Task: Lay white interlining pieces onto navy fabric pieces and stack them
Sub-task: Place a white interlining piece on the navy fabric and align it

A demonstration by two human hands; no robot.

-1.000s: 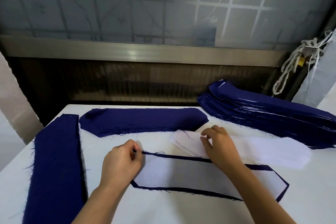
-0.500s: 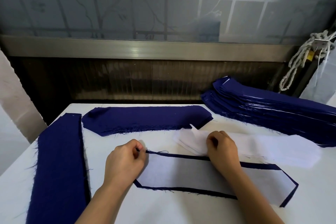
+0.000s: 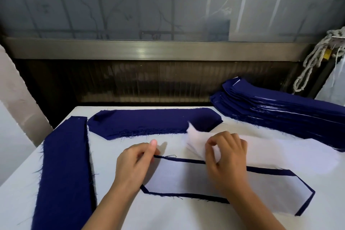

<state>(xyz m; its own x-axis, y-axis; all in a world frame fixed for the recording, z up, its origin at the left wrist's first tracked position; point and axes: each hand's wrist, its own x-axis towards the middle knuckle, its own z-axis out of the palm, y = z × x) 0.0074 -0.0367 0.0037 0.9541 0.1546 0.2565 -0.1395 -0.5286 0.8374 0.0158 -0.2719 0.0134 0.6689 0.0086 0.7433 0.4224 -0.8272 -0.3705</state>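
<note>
Person shown only as 2 hands & forearms, seen from above. L hand (image 3: 134, 166) and R hand (image 3: 226, 157) are bare, w/ slim fingers and rounded knuckles. L thumbnail (image 3: 153, 143) is short, trimmed, plain. Forearms (image 3: 261, 211) are bare and slender right down to the bottom edge of view.

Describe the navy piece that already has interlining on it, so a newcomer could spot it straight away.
On the white table, look nearest the person, beneath the left hand and right hand. The long piece there is white on top with only a thin navy border, whereas the navy stacks around it show plain blue tops.
</note>
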